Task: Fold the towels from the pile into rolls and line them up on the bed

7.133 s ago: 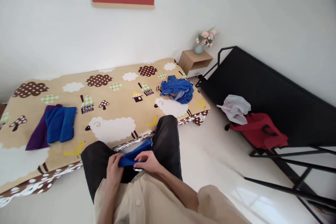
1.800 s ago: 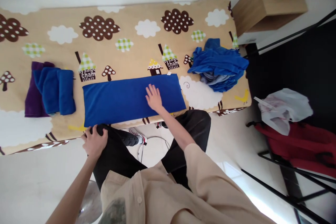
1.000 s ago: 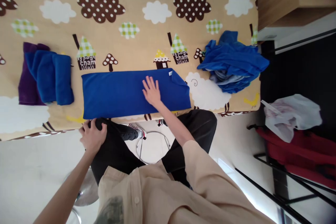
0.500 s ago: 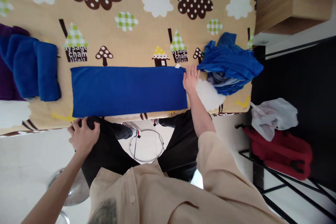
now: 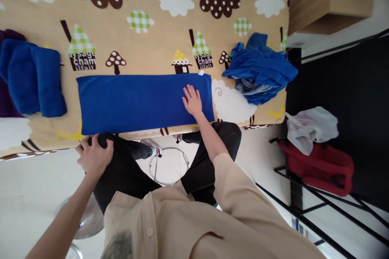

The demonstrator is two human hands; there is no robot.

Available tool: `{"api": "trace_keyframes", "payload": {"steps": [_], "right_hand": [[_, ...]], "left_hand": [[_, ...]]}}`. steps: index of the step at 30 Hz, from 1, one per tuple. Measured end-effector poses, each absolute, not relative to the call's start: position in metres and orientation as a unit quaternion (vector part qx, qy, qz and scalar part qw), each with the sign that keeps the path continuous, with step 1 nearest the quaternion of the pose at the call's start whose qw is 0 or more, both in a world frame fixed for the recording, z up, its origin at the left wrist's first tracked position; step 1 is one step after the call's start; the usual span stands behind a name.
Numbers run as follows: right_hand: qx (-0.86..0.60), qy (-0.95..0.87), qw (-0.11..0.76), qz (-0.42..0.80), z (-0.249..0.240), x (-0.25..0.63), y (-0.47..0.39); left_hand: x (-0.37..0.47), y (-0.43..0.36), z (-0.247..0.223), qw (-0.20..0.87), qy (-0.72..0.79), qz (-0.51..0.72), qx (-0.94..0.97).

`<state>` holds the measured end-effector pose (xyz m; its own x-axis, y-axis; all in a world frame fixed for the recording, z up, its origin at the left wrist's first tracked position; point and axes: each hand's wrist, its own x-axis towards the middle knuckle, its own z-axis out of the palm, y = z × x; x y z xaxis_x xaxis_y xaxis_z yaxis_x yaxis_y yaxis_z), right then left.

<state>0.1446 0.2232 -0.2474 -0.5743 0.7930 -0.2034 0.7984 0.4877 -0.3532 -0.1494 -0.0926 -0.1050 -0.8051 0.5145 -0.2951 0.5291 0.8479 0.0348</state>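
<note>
A blue towel (image 5: 136, 103) lies spread as a long flat strip along the near edge of the patterned cloth, with a small white tag on its far edge near the right end. My right hand (image 5: 192, 101) rests on the towel's right part, palm down, fingers spread. Below the towel's near left corner, my left hand (image 5: 95, 156) is draped over my left knee with its fingers apart, holding nothing. A crumpled heap of blue cloths (image 5: 261, 71) sits to the right. On the left is a folded blue towel (image 5: 48, 83), beside purple cloth (image 5: 7, 97).
The beige cloth (image 5: 152, 52) with clouds and houses covers the surface ahead. A wooden box (image 5: 328, 2) stands at the back right. A red bag (image 5: 322, 170) and a white plastic bag (image 5: 313, 129) are at the right. Beneath is a round metal stool ring (image 5: 168, 182).
My right hand has moved left from the towel's right end onto its surface and lies flat there. My left hand stays on the knee. The view has shifted slightly.
</note>
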Motion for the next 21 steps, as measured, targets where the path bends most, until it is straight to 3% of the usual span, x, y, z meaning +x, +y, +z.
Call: {"api": "trace_keyframes", "payload": {"steps": [3, 8, 16, 21], "right_hand": [[0.570, 0.801, 0.034, -0.179, -0.245, 0.184, 0.282], [0.601, 0.774, 0.082, -0.182, -0.246, 0.190, 0.323], [0.642, 0.739, 0.064, -0.194, -0.247, 0.167, 0.324], [0.633, 0.764, -0.001, -0.125, -0.240, 0.158, 0.247]], "left_hand": [[-0.148, -0.092, -0.104, 0.136, 0.952, -0.034, 0.271], [-0.147, -0.093, -0.109, 0.119, 0.954, -0.034, 0.274], [-0.147, -0.089, -0.105, 0.140, 0.951, -0.047, 0.270], [-0.146, -0.086, -0.107, 0.136, 0.951, -0.049, 0.272]]}}
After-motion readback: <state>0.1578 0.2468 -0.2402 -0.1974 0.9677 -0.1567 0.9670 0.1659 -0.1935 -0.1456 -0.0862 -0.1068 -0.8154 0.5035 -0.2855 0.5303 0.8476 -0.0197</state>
